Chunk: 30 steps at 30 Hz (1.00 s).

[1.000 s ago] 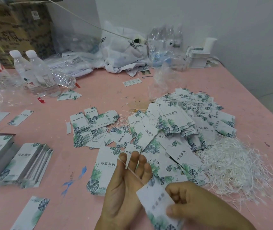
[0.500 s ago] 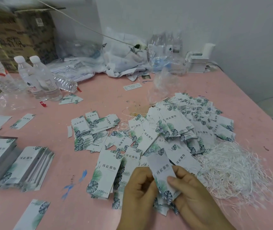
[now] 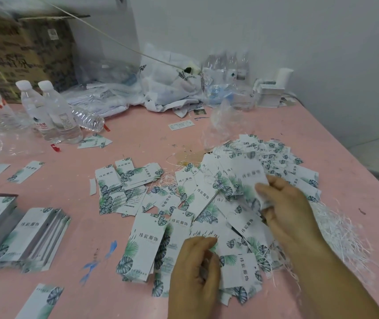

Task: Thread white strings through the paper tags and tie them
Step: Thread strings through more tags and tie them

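The tag [image 3: 251,178] in the right hand [image 3: 285,203] blurs; the left hand's [image 3: 195,272] curled fingers hide whatever they pinch.

The right hand [image 3: 287,203] is extended forward with fingers pinched, while the left hand [image 3: 195,270] is held low, fingers loosely curled.

Pink flat-topped table [image 3: 138,139] carries a loose heap of white leaf-printed paper tags [image 3: 207,203] at centre. Tangle of white strings [image 3: 340,233] to the right. Clear plastic water bottles [image 3: 52,116] stand far left; stacked tags [image 3: 23,231] at the left edge.
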Motion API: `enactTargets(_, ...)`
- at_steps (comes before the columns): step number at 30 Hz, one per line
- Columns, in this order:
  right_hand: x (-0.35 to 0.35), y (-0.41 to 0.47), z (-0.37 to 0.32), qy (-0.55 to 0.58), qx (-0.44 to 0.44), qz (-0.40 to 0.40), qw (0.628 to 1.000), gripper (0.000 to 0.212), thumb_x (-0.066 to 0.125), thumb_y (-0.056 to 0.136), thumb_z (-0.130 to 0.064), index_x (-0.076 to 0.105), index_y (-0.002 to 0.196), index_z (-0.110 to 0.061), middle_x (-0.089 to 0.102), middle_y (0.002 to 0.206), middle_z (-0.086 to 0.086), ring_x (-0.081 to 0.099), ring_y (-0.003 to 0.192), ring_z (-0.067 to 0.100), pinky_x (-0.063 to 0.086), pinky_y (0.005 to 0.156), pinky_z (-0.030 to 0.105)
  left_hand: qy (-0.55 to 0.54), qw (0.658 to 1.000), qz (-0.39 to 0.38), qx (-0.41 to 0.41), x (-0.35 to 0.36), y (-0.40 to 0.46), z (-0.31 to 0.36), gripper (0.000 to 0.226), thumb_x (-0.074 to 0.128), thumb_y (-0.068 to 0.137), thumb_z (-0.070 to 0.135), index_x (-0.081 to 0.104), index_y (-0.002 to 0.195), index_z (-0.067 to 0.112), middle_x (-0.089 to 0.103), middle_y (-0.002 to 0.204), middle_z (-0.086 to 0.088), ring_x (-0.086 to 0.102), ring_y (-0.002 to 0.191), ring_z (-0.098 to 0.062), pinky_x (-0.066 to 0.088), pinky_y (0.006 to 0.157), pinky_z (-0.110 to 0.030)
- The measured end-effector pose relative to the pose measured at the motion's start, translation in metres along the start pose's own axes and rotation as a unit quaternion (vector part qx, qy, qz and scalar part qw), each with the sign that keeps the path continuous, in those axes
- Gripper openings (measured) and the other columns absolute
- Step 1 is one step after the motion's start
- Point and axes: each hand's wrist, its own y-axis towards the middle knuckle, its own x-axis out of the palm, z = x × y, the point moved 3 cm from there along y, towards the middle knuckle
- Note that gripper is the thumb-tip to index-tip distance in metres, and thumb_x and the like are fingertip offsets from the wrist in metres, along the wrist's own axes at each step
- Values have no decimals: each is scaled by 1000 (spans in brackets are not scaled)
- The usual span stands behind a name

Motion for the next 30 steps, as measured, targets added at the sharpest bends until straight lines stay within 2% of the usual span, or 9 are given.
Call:
enactTargets(4,20,52,-29,-165,-94,25,981,27,60,90,-7,67,113,-20,71,81,-14,69,68,-1,52,57,18,3,1000,-5,-8,0,0,-2,33,63,80,4,65,98,32,62,98,18,63,81,-4,47,66,-11)
enactTargets(7,25,71,-19,-330,-99,46,938,35,53,93,-7,58,127,-8,67,104,5,67,95,30,57,81,48,4,1000,-1,-15,0,0,-5,32,61,80,5,65,96,31,63,95,17,63,80,-4,47,66,-12)
enactTargets(9,19,72,-11,-419,-125,73,896,34,51,94,-9,55,127,-6,60,123,14,59,107,36,50,93,49,4,1000,2,-16,-2,1,-6,31,61,80,4,65,95,31,63,93,18,63,79,-2,46,66,-10)
enactTargets(14,10,27,-7,-338,-253,74,903,27,53,96,-11,60,117,-27,53,111,-16,52,96,-1,45,82,22,6,999,-1,-40,-2,2,-12,34,63,83,5,65,89,38,62,92,19,59,70,-3,41,59,-7)
enactTargets(17,5,-15,9,-319,-244,31,915,22,59,94,-17,61,98,-39,58,96,-21,56,83,-7,45,64,10,25,998,-11,-54,-2,0,-19,47,69,84,-2,62,93,43,61,94,18,58,74,-1,39,63,-4)
enactTargets(20,2,-43,37,-358,-171,-49,917,21,67,88,-21,64,92,-41,62,86,-17,58,80,-5,46,64,11,53,997,-13,-57,-3,1,-24,45,69,82,8,59,94,49,59,96,20,58,81,-2,42,70,-8)
enactTargets(23,0,-55,54,-469,-159,-139,858,22,68,84,-36,60,103,-40,54,95,-23,51,91,-7,43,75,12,76,995,-30,-58,-3,-1,-29,47,69,82,8,56,97,51,56,101,23,58,92,-6,44,77,-15)
enactTargets(26,-6,-54,60,-537,-135,-228,801,52,60,75,-56,47,124,-43,40,111,-26,39,107,-8,38,87,15,90,993,-45,-57,-2,-2,-28,40,67,82,16,54,99,50,54,104,27,56,100,-5,46,82,-20)
enactTargets(30,-9,-47,63,-584,-145,-249,759,63,55,68,-62,40,126,-44,32,109,-27,35,106,-2,35,86,17,85,993,-50,-63,-1,1,-26,36,65,80,22,54,99,50,53,105,28,56,102,-5,46,83,-21)
